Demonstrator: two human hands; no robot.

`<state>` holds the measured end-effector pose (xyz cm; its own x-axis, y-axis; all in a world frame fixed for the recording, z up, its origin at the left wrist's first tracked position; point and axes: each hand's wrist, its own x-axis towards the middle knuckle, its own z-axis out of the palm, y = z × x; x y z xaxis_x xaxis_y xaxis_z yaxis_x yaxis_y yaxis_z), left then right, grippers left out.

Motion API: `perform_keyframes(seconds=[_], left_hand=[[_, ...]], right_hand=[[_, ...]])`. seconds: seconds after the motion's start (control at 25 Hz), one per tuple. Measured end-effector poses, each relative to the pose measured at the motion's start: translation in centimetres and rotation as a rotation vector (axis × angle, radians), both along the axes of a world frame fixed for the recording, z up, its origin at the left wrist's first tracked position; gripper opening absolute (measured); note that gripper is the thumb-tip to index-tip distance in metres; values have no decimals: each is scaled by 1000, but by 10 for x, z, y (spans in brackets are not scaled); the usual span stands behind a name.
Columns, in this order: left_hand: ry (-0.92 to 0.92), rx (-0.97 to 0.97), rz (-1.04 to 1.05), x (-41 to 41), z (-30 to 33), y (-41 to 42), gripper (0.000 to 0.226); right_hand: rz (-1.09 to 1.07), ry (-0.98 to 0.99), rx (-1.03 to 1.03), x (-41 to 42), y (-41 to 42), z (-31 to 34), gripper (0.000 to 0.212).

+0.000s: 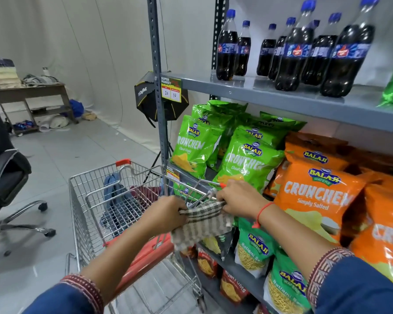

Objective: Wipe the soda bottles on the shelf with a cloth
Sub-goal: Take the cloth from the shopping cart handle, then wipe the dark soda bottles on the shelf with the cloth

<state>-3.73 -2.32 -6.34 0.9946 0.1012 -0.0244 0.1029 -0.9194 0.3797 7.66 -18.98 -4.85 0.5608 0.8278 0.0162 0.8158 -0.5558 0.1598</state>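
Several dark soda bottles (293, 51) with blue caps and blue labels stand upright on the upper grey shelf (247, 92), well above both hands. A brown-and-white checked cloth (200, 225) is stretched between my hands over the corner of a shopping cart. My left hand (166, 214) grips the cloth's left end. My right hand (238, 198) pinches its right end next to the cart's handle; a red thread circles that wrist. The cloth's lower part hangs loose below my hands.
A wire shopping cart (95, 200) holding folded clothes stands against the shelf's left post. Green chip bags (245, 155) and orange chip bags (315, 191) fill the middle shelf, more snack packs lie below. An office chair (7, 184) is at left, a softbox light (161, 98) behind the post.
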Motion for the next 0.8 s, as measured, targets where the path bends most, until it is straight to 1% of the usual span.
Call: perform_keyframes(seconds=[0.08, 0.12, 0.16, 0.24, 0.28, 0.32, 0.4, 0.48, 0.52, 0.6, 0.64, 0.8], left_hand=[[-14, 20, -91, 12, 31, -2, 16], [-15, 42, -146, 18, 48, -6, 16], [-11, 62, -203, 25, 63, -11, 15], [6, 85, -313, 39, 91, -25, 14], [8, 90, -351, 46, 104, -32, 12], [-3, 74, -365, 53, 118, -37, 10], [-58, -30, -349, 66, 148, -39, 5], [-191, -206, -314, 83, 184, -36, 8], [-284, -321, -289, 95, 201, -34, 11], [-454, -554, -250, 123, 235, -33, 24], [-523, -624, -244, 138, 251, -37, 28], [-699, -654, -345, 196, 297, -62, 38]], right_hand=[[-50, 40, 59, 0, -16, 23, 16], [-75, 80, 92, 1, -24, 36, 24], [-88, 162, 137, 2, -32, 49, 35], [-65, 429, 266, -2, -43, 71, 58], [-46, 507, 353, -6, -45, 78, 60], [-35, 513, 449, -11, -45, 84, 57], [-52, 409, 666, -17, -45, 94, 43], [-95, 339, 866, -15, -50, 108, 37], [-111, 309, 938, -11, -53, 117, 35], [-131, 203, 1016, 1, -58, 135, 32], [-134, 144, 1040, 8, -60, 144, 29], [-187, -72, 1216, 43, -61, 185, 26]])
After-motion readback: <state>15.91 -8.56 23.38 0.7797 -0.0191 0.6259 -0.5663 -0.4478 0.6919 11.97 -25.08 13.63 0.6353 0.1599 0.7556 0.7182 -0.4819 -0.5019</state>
